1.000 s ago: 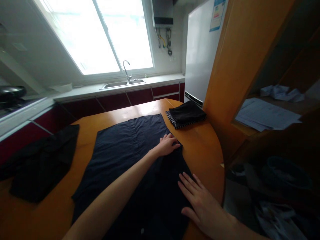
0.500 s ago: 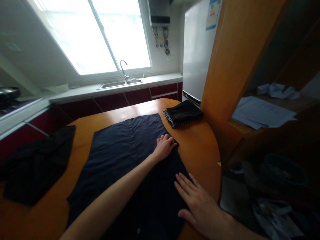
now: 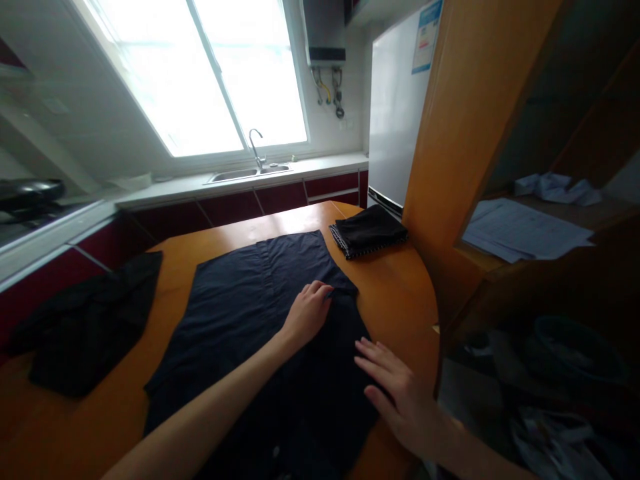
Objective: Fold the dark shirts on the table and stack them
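Observation:
A dark navy garment [image 3: 235, 313] lies spread over the wooden table [image 3: 395, 313], with a seam running down its upper middle and a small pale spot, perhaps a button, near the bottom. My left hand [image 3: 307, 312] reaches across it, thumb and fingers closed on the cloth near its right edge, where a ridge of fabric rises at the fingertips. Lower down, my right hand [image 3: 403, 393] is open by the same edge, fingers stretched out and thumb apart. Whether its fingertips press on the cloth I cannot tell.
Folded black clothes [image 3: 370, 230] sit at the table's far right. A crumpled dark garment [image 3: 100, 320] lies on the left. Beyond are a counter with a sink [image 3: 235, 175], a fridge [image 3: 395, 113] and a shelf with papers [image 3: 525, 230].
My left hand has drawn back leftward from the garment's right edge, and the cloth there is bunched into a ridge. The right hand has shifted slightly right, fingers a little more bent.

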Motion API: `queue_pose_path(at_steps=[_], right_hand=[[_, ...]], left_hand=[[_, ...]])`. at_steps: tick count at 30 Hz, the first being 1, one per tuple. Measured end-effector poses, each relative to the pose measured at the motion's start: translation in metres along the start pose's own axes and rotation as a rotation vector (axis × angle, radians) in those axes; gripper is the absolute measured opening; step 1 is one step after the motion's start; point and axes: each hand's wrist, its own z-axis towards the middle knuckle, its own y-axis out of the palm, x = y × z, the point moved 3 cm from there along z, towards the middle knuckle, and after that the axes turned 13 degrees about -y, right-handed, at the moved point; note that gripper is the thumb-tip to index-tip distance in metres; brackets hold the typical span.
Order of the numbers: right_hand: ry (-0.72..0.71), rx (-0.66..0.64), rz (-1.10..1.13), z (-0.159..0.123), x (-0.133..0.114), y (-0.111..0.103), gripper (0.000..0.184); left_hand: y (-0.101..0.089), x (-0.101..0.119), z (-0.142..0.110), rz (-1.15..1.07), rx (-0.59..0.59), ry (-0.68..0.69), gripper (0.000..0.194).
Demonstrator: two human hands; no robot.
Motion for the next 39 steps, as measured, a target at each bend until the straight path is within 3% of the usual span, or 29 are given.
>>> queue_pose_path(at_steps=[2, 4, 8, 12, 15, 19, 23, 25, 28, 34, 39], right_hand=[[0.028, 0.038, -0.019, 0.003, 0.008, -0.002, 0.050], [0.049, 0.050, -0.012, 0.005, 0.017, -0.001, 0.050], [0.187, 0.241, 0.021, 0.002, 0.040, -0.003, 0.046], [0.277, 0.409, 0.034, -0.002, 0.060, -0.007, 0.046], [0.202, 0.342, 0.009, 0.000, 0.058, -0.008, 0.046], [0.030, 0.056, -0.046, 0.005, 0.039, -0.011, 0.046], [-0.032, -0.116, -0.053, 0.007, 0.027, -0.015, 0.046], [-0.030, -0.104, -0.026, 0.008, 0.028, -0.016, 0.044], [0.004, 0.025, 0.017, 0.015, 0.039, -0.020, 0.040], [0.053, 0.246, 0.002, 0.073, 0.083, -0.039, 0.037], [0.040, 0.216, -0.083, 0.133, 0.117, -0.039, 0.018]], left_hand=[[-0.010, -0.007, -0.019, 0.023, -0.018, -0.073, 0.026], [-0.021, -0.009, -0.042, 0.037, -0.062, -0.043, 0.031], [-0.034, 0.004, -0.078, 0.151, -0.157, 0.284, 0.035], [-0.031, 0.014, -0.084, 0.308, -0.168, 0.478, 0.022], [-0.033, 0.013, -0.076, 0.301, -0.116, 0.521, 0.019], [-0.044, 0.003, -0.070, 0.198, -0.061, 0.489, 0.024], [-0.047, -0.005, -0.077, 0.205, -0.153, 0.516, 0.025], [-0.044, -0.007, -0.082, 0.217, -0.217, 0.518, 0.023], [-0.043, -0.008, -0.082, 0.173, -0.257, 0.468, 0.020], [-0.039, -0.014, -0.050, 0.021, -0.090, 0.182, 0.023], [-0.022, -0.022, -0.018, -0.034, -0.011, 0.021, 0.020]])
